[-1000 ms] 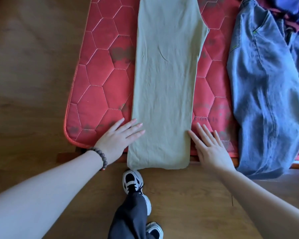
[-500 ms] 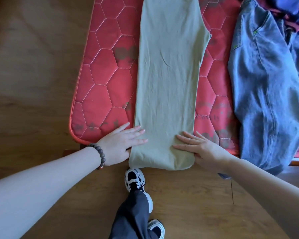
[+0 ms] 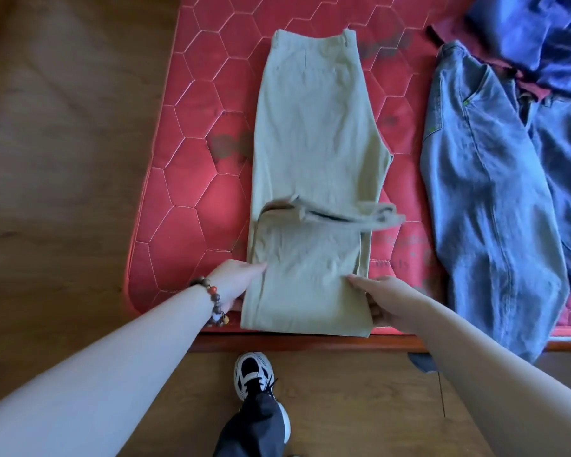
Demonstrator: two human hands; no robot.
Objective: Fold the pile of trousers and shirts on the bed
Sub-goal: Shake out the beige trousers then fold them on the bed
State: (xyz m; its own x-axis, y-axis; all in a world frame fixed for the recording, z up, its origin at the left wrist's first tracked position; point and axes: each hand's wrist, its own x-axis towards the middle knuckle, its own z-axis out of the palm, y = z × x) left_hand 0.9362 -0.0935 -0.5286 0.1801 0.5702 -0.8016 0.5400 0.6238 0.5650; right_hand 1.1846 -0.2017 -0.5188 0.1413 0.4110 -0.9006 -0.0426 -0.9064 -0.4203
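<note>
A red quilted mattress point(image 3: 195, 199) sits on a wooden frame point(image 3: 304, 342) over a wood floor point(image 3: 63, 143). On the mattress lie khaki trousers point(image 3: 314, 143), their leg ends folded back, with jeans point(image 3: 488, 192) well to the right, hanging over the near edge beside a blue heap point(image 3: 541, 37)

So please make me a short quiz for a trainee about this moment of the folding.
1. True or false: the hem end of the green trousers is already folded up over the legs.
2. Which hand wears the bead bracelet?
3. Where do the blue jeans lie? A) on the floor B) on the red mattress, to the right of the green trousers C) under the green trousers

Key: 1 true; 2 the left hand; 3 B.
</note>
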